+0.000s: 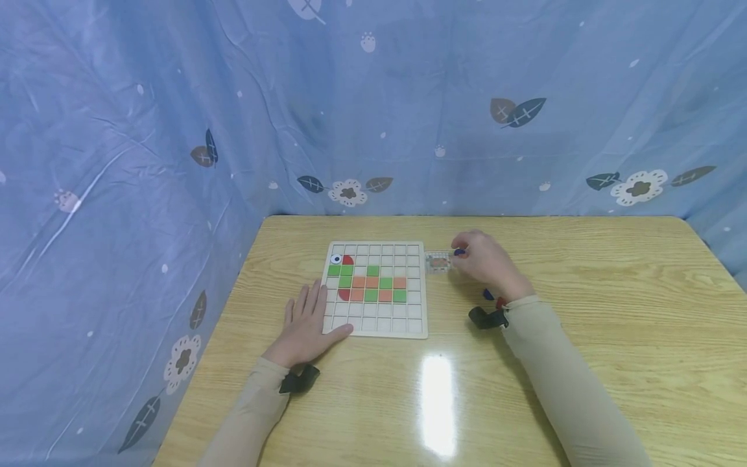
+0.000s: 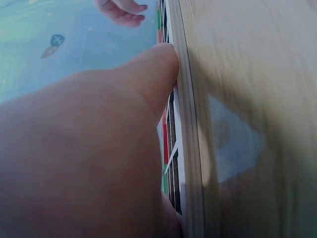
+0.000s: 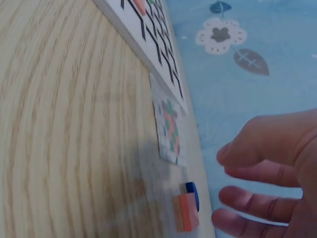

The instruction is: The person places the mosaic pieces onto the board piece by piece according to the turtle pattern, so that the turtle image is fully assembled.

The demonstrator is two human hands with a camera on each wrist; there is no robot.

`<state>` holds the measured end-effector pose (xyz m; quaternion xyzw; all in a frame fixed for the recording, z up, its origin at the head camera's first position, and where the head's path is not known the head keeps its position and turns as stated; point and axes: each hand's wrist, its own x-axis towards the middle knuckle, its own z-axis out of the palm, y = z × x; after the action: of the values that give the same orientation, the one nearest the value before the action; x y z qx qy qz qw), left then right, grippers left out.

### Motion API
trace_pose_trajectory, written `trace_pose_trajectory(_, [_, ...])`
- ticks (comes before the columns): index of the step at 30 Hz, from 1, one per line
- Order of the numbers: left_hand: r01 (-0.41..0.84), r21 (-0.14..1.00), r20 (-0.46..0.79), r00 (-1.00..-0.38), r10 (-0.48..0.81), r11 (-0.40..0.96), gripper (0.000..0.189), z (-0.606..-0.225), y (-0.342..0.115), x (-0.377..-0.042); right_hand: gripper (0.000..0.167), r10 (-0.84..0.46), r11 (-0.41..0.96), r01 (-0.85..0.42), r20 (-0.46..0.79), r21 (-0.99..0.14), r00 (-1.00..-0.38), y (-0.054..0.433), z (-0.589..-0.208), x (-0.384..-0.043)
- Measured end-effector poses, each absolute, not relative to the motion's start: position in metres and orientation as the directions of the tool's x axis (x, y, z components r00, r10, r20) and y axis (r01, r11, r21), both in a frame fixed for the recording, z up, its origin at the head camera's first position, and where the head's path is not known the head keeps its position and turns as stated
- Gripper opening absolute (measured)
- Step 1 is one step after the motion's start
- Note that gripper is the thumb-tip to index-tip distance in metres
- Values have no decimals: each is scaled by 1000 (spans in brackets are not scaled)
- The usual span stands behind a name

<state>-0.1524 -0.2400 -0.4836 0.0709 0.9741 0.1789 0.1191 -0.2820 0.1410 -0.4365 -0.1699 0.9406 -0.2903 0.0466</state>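
Note:
A white gridded board lies on the table, with green, orange and red tiles forming a stepped figure and an eye tile at its upper left. My left hand rests spread at the board's lower left corner, fingers along the left side, thumb over the front edge. To the right of the board, my right hand hovers with loosely bent fingers; the right wrist view shows thumb and fingertips apart, holding nothing. Close by those fingers lie a blue piece and an orange block.
A small printed card with a coloured picture lies against the board's right side. Under the right wrist are another blue piece and a red piece. A patterned blue curtain hangs behind and left of the table.

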Motion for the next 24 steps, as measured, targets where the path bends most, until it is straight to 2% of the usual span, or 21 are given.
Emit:
trace_pose_trajectory(6, [93,366,-210,-961,179,926,111,-483,-240,-152,33,-338,820,-277,-34,-500,-940,146,-441,-285])
trace_pose_trajectory(15, [99,360,-206,-961,183,928,110,-484,-240,-152,32,-347,827,-258,-92,-499,-934,149,-445,-284])
trace_pose_trajectory(24, [102,373,-189,-965,183,922,110,-482,-239,-151,15,-364,825,-277,-87,-493,-927,148,-445,-284])
